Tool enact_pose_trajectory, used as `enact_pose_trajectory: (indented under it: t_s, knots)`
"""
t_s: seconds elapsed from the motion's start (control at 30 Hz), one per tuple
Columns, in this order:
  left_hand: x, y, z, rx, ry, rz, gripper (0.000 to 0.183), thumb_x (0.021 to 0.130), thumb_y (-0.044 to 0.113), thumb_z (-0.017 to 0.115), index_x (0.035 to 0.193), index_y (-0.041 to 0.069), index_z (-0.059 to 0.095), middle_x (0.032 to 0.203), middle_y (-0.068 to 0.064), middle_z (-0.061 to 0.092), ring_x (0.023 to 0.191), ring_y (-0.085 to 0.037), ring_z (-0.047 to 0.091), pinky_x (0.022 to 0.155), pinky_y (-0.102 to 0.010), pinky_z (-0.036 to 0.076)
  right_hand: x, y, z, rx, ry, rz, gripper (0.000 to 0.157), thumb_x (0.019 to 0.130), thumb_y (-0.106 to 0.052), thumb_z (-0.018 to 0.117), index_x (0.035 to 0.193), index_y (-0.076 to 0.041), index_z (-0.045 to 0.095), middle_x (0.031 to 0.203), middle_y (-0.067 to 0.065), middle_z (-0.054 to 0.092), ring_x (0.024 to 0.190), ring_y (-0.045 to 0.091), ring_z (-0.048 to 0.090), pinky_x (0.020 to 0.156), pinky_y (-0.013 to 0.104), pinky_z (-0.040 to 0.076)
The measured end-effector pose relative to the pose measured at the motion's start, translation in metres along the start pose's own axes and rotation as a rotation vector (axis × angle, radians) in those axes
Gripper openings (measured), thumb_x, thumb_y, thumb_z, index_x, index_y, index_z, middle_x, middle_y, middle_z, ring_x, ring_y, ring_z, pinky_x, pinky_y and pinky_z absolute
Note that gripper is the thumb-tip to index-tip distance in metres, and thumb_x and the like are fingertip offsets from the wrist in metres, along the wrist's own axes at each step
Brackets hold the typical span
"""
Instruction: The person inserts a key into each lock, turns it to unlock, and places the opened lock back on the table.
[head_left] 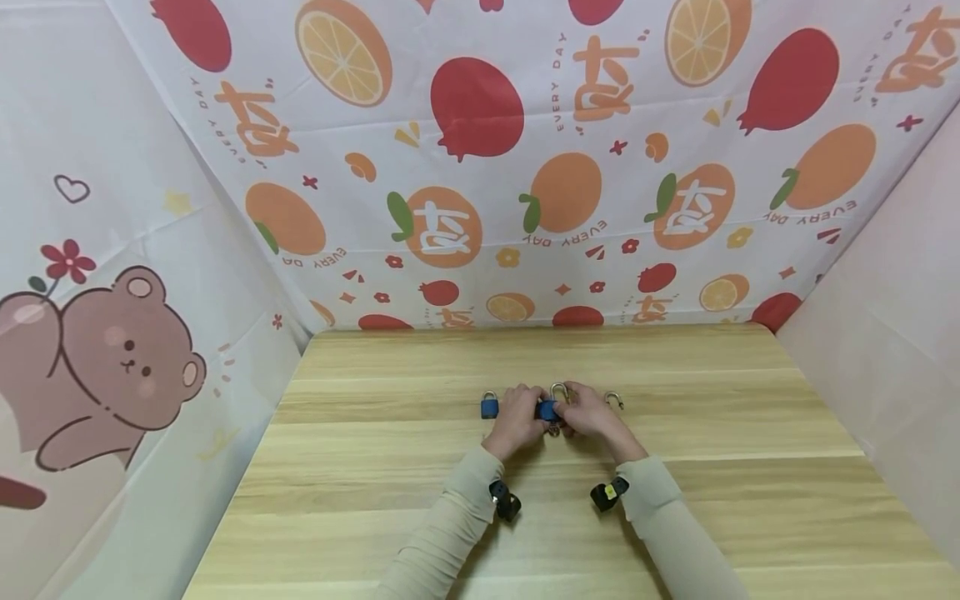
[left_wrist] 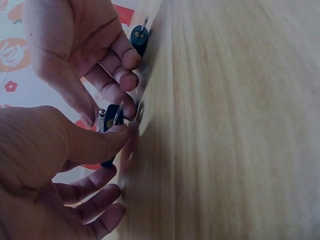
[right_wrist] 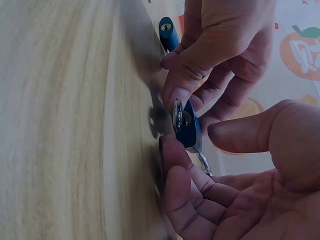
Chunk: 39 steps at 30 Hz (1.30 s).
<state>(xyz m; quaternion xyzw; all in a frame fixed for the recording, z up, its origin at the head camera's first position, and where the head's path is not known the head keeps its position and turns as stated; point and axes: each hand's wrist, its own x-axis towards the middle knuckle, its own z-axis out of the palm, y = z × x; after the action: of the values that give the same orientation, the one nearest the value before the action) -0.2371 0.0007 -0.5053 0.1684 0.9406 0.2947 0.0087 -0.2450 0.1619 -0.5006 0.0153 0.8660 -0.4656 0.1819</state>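
My left hand (head_left: 519, 419) holds a blue padlock (head_left: 549, 411) in front of me, its thumb at the key side. The padlock's silver shackle (head_left: 559, 390) stands open and points away from me. A key (right_wrist: 177, 115) shows at the keyhole end in the right wrist view. My right hand (head_left: 588, 411) is beside the padlock with its thumb fairly straight and fingertips close to the body. Just left of my left hand stands a second blue padlock (head_left: 489, 407) with its shackle closed. Right of my right hand a third shackle (head_left: 614, 400) shows; its body is hidden in the head view.
A wood-grain table (head_left: 360, 500) lies under both hands. Behind it hangs a fruit-print cloth (head_left: 480, 183), with a bear-print cloth (head_left: 45, 208) on the left and a pale cloth (head_left: 900, 333) on the right. Black camera straps (head_left: 609, 493) sit at both wrists.
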Motion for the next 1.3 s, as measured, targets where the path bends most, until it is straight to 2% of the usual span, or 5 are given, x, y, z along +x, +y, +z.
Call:
enact_pose_trajectory:
  t_s: [0.8,1.0,1.13,1.23,1.3]
  knots:
    - [0.0056,-0.0085,0.0032,-0.006,-0.011,0.024,0.030,0.079,0.006,0.083,0.106,0.005,0.073,0.101,-0.012,0.070,0.090,-0.023,0.051,0.084,-0.034,0.038,0.0043,0.0012,0.0047,-0.005,-0.043,0.013,0.068,0.105,-0.021,0.054,0.159,0.003,0.021,0.074,0.008,0.064,0.062,0.016,0.058,0.059,0.027,0.050]
    - [0.0084,-0.0083,0.0037,-0.004,-0.018,0.012,0.028,0.077,0.004,0.083,0.103,0.006,0.074,0.097,-0.011,0.070,0.088,-0.022,0.050,0.084,-0.034,0.039,0.0047,0.0026,0.0068,-0.080,-0.031,0.007,0.072,0.102,-0.021,0.057,0.159,0.005,0.020,0.073,0.009,0.063,0.056,0.013,0.049,0.056,0.025,0.043]
    - [0.0085,-0.0073,0.0035,0.005,-0.028,0.005,0.029,0.076,0.005,0.085,0.102,0.006,0.073,0.095,-0.010,0.070,0.086,-0.021,0.050,0.083,-0.033,0.038,0.0032,0.0032,0.0094,-0.163,-0.003,0.002,0.074,0.100,-0.024,0.060,0.158,0.005,0.023,0.115,0.024,0.069,0.069,0.019,0.054,0.070,0.031,0.046]
    - [0.0083,-0.0061,0.0033,0.002,-0.025,-0.004,0.029,0.075,0.006,0.086,0.101,0.006,0.073,0.094,-0.011,0.069,0.085,-0.021,0.050,0.082,-0.033,0.038,0.0019,0.0026,0.0100,-0.201,0.002,-0.015,0.075,0.100,-0.024,0.059,0.158,0.006,0.022,0.149,0.032,0.048,0.088,0.029,0.058,0.084,0.038,0.046]
    - [0.0085,-0.0052,0.0034,0.005,-0.026,-0.011,0.029,0.075,0.007,0.087,0.100,0.007,0.073,0.093,-0.010,0.069,0.084,-0.021,0.049,0.081,-0.032,0.038,0.0007,0.0026,0.0103,-0.226,0.003,-0.017,0.075,0.101,-0.026,0.058,0.158,0.006,0.021,0.157,0.032,0.039,0.101,0.033,0.056,0.091,0.042,0.044]
